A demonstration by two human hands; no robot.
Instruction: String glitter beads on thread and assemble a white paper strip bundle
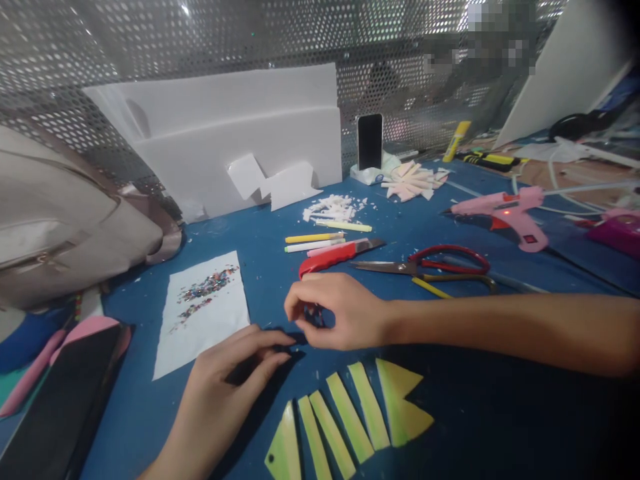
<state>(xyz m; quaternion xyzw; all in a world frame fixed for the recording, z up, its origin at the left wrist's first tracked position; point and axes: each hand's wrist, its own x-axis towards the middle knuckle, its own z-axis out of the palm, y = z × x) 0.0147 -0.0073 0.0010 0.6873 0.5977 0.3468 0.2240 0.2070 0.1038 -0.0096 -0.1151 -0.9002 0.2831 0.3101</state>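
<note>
My left hand [227,383] lies on the blue table [475,413], fingers stretched towards the right and pressing on a dark flat piece [273,370] that is hard to make out. My right hand [333,310] reaches in from the right, thumb and fingers pinched around something small and dark just above the left fingertips. Below both hands lies a yellow-green paper fish [345,420] cut into strips, with a head piece and a tail piece. A white sheet [205,313] sprinkled with glitter lies to the left of the hands.
Behind the hands lie a red utility knife [335,257], red-and-yellow scissors [435,267], coloured sticks [315,241] and a pink glue gun [505,212]. White foam boards [235,140] and a phone [370,141] stand at the back. A beige bag [65,220] is at left.
</note>
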